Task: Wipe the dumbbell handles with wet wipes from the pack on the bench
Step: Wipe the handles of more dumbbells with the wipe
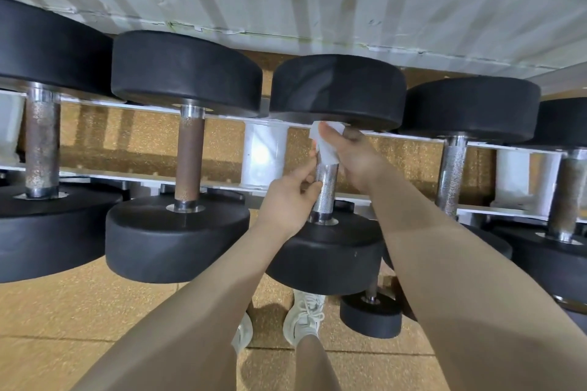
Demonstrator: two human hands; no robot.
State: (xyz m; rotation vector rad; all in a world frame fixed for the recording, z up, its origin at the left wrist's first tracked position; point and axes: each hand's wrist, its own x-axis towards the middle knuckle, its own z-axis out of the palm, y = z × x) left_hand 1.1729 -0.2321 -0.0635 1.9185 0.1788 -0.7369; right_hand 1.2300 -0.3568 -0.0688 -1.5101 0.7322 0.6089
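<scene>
On the white metal rack [265, 152], going left to right, two rust-browned handles at about 9 and 10 o'clock look untouched, as far as one can judge. At centre stands the black rubber-ended dumbbell with the bright knurled steel handle [327, 190], and this is the one in hand.

The left hand [290, 200] has its fingers curled against the lower half of that handle, at the near edge of the white wet wipe [325, 144]. The right hand [352, 155] grips the wipe wrapped round the handle's top, just under the far head. So the wiping step looks under way, with the lower handle still bare.

The next move likely calls for drawing the wipe down toward 6 o'clock (a twist would reach the hidden back side).

Room is tight: the heads close the handle at both ends, and the neighbouring silver-handled dumbbell [451, 174] sits near at 3 o'clock. The wipe pack and bench are out of view.
</scene>
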